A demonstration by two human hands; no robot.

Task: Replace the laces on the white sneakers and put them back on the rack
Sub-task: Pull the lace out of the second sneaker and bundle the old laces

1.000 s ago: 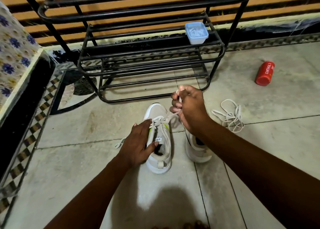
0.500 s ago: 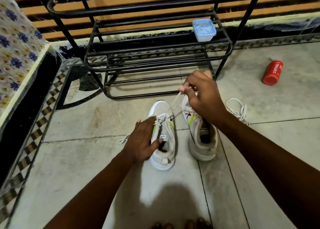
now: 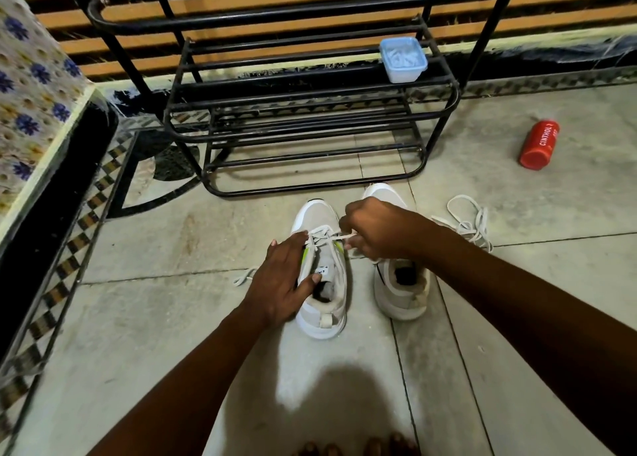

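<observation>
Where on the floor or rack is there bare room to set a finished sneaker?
Bare: the rack's bars left of the blue tub; floor between left sneaker and checkered border. Crowded: right of the right sneaker, by the loose lace and red bottle.

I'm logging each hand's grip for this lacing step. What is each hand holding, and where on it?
The right hand pinches the lace by its free end, beside the left sneaker. The left hand grips that sneaker's side at the collar.
</observation>
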